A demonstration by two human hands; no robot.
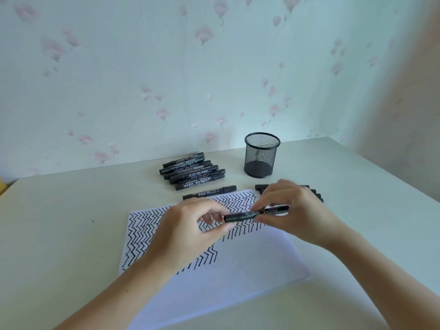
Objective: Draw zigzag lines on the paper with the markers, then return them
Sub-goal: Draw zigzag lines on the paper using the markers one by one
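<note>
Above the white paper (228,265), both my hands hold one black marker (247,215) level. My left hand (190,229) pinches its left end, which looks like the cap. My right hand (292,208) grips the barrel at the right. Rows of black zigzag lines cover the paper's upper and left part. A pile of several black markers (192,173) lies behind the paper. One single marker (209,192) lies along the paper's top edge. More markers (316,195) show partly behind my right hand.
A black mesh pen cup (262,154) stands upright at the back, right of the marker pile; I see nothing inside it. The pale table (59,222) meets a flowered wall behind. Its right edge slants down at the far right.
</note>
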